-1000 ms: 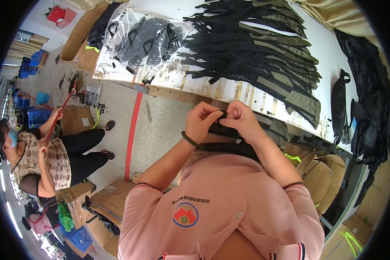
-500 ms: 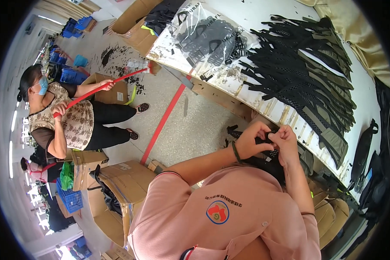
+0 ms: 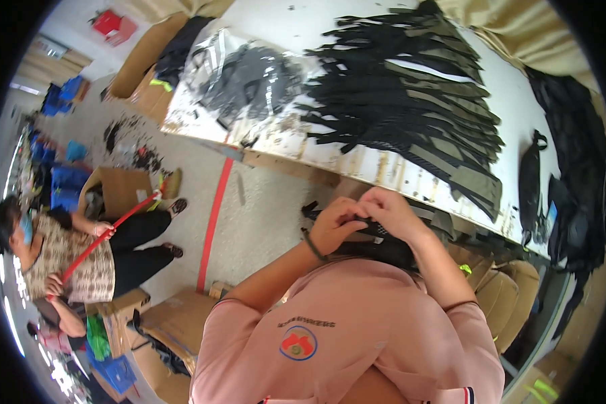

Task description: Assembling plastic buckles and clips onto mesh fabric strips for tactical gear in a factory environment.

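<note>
Close to my body, at the table's front edge, my left hand (image 3: 335, 226) and my right hand (image 3: 395, 214) meet with fingertips pinched together. Between them is a black mesh strap (image 3: 377, 230), partly covered by my fingers. Dark material hangs below it against my shirt; its exact shape is hard to make out. Beyond my hands a spread pile of black mesh straps with olive-grey ends (image 3: 417, 101) lies on the white table (image 3: 296, 145). To its left rests a clear plastic bag (image 3: 249, 77) holding dark parts.
A black strap piece (image 3: 530, 182) and dark fabric (image 3: 572, 168) lie at the table's right. On the left a co-worker (image 3: 74, 252) holds a red-handled broom (image 3: 108, 232) over the floor, where black scraps are scattered. Cardboard boxes (image 3: 175, 323) stand at my left.
My view has shifted, so the table and my hands sit further left in it. Both hands keep pinching the strap. The co-worker's broom head has come down nearer their feet.
</note>
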Available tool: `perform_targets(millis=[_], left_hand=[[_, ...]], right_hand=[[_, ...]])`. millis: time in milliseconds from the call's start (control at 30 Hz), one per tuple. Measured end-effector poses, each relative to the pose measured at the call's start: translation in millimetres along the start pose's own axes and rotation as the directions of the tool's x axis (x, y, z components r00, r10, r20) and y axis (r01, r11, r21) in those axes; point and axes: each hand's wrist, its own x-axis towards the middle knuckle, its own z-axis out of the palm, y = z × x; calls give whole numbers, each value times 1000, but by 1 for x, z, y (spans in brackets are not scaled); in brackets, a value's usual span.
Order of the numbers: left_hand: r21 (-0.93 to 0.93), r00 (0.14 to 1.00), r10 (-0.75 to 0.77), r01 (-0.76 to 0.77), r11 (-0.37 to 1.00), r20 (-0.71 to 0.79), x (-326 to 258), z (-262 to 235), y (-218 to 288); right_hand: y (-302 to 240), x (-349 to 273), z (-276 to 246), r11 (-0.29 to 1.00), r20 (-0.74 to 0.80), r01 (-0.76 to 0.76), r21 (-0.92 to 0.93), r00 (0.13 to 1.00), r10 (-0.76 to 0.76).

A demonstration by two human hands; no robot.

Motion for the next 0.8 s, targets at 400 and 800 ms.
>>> perform_targets(millis=[400, 800], left_hand=[[-177, 981, -190, 183, 967, -25, -4, 11, 0], [224, 963, -185, 228, 948, -197, 7, -17, -9]], right_hand=[[-23, -1, -10, 983, -92, 59, -173, 993, -76], [19, 5, -117, 365, -352, -100, -925, 582, -733]])
